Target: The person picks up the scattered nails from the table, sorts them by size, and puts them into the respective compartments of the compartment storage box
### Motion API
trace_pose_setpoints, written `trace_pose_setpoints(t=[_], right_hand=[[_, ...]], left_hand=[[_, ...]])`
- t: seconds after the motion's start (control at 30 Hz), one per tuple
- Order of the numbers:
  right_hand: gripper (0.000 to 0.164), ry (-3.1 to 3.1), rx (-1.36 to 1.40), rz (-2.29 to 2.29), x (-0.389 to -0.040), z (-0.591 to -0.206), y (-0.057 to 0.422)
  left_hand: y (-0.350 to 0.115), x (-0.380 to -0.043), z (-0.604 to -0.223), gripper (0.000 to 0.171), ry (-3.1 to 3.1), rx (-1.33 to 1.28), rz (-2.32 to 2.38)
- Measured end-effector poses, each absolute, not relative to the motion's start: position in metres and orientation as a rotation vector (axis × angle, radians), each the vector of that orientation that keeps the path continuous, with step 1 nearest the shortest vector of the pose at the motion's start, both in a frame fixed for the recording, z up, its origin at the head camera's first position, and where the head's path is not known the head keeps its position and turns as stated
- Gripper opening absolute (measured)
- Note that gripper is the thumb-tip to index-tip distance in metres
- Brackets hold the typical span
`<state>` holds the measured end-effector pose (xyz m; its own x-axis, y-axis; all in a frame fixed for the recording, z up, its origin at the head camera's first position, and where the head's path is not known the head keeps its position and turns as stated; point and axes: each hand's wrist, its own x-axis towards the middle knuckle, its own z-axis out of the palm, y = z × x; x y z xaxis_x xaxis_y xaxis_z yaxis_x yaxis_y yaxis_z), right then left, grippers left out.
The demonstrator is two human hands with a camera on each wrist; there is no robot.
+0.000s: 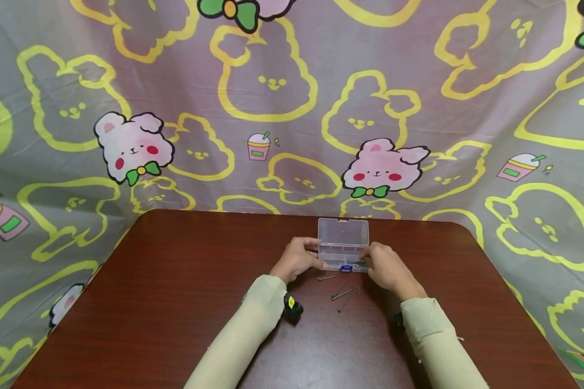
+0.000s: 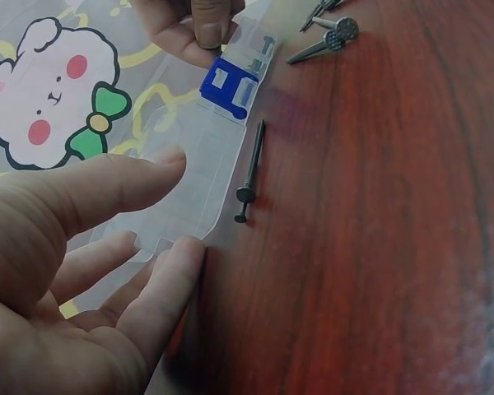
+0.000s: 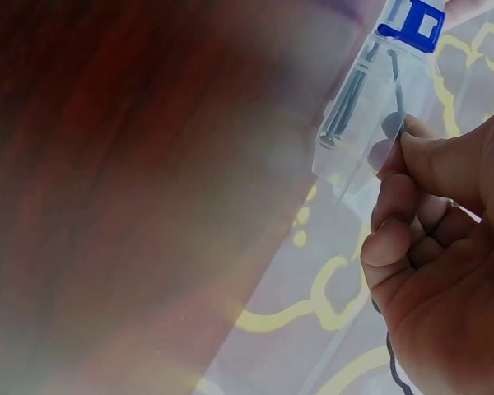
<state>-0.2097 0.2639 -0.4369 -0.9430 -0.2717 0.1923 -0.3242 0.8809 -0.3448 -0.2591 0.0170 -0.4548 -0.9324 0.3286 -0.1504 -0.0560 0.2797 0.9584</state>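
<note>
Presently, we record 1 clear box [image 1: 343, 246], lid [image 1: 343, 231] raised, toward 12 o'clock on the table [image 1: 199, 302]; left hand [image 1: 297, 258] at the box's 9 o'clock, fingers extended, touching; right hand [image 1: 387, 266] at 3, pinching 1 nail [image 3: 397, 81]; loose nails [image 1: 343, 294] at 6.

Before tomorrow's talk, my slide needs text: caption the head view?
Left hand on one end of an open plastic box, right hand at the other; nails lie in front on the tabletop.

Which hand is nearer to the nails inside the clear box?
Right. The right hand pinches one of those nails; the left hand holds the clear box at its opposite end.
</note>
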Motion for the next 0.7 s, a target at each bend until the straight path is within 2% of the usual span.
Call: trace_pose_setpoints(t=[0.7], right_hand=[[0.015,-2.82,0.496,0.631,-0.206,-0.4385,0.266]], left_hand=[[0.0178,-0.2613,-0.4563,0.069,2.232,0.24,1.709]])
